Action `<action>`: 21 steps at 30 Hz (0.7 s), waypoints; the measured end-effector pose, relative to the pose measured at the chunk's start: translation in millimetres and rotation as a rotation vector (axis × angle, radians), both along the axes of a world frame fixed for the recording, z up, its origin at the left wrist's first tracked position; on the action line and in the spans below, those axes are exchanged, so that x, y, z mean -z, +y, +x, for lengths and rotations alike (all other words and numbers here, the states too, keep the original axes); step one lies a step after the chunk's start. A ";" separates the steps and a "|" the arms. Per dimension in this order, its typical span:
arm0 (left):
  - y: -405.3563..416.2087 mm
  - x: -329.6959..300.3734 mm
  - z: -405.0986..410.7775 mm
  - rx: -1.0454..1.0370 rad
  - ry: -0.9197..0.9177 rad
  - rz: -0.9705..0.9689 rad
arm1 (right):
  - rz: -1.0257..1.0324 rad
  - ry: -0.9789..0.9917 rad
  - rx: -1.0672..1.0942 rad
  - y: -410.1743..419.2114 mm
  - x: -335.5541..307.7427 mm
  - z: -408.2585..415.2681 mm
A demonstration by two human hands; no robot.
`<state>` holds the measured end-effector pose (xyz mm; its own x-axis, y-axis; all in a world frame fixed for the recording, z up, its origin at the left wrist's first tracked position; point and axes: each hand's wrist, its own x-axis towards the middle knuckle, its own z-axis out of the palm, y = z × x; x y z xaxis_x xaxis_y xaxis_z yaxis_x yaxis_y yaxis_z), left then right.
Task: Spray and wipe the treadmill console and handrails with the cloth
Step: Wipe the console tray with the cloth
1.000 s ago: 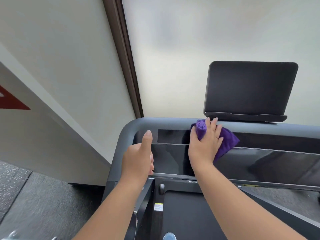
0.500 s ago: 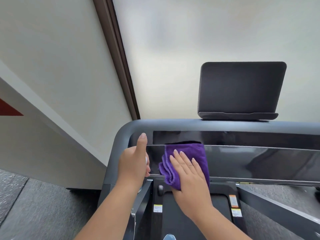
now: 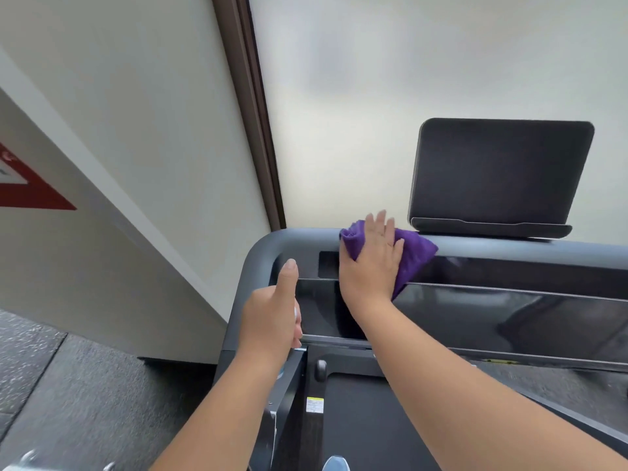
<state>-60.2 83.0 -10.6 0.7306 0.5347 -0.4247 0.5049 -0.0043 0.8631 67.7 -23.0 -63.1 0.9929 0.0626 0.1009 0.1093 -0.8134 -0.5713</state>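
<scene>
One purple cloth (image 3: 414, 256), crumpled, long axis perhaps crosswise.

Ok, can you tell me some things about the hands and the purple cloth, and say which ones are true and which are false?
1. The right hand presses the purple cloth flat on the treadmill console. True.
2. The cloth lies on the floor. False: it is up at the top edge of the console, under the right hand.
3. The left hand is closed around something, with one finger pointing up. True; the thing it holds is mostly hidden.
4. The dark screen above the console shows a bright picture. False: it is blank and dark.
5. Both hands hold the cloth. False: only the right hand touches it.
</scene>
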 end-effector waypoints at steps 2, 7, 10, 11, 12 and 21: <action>3.2 -2.6 -0.8 -0.012 -0.006 0.013 | -0.064 -0.013 -0.253 19.5 1.1 -3.8; 5.8 -4.3 -2.7 -0.017 -0.016 0.003 | -0.159 0.065 -0.717 8.4 23.2 -57.4; 3.4 -2.4 -3.2 0.010 -0.013 0.023 | -0.194 0.013 -0.750 -22.3 32.6 -86.0; 2.3 -1.7 -3.1 0.026 -0.009 0.034 | -0.205 -0.026 -0.727 -32.5 36.3 -92.8; 1.7 -1.0 -2.7 0.033 -0.004 0.038 | -0.213 -0.065 -0.683 -42.9 39.5 -97.4; 8.6 -3.5 -7.2 0.018 0.026 0.021 | 0.131 -0.029 0.180 -68.2 23.1 -34.5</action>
<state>-67.3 91.6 -7.2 0.7288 0.5304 -0.4331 0.5273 -0.0312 0.8491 33.2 -91.2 -86.2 0.9835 -0.1309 0.1248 -0.0133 -0.7404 -0.6720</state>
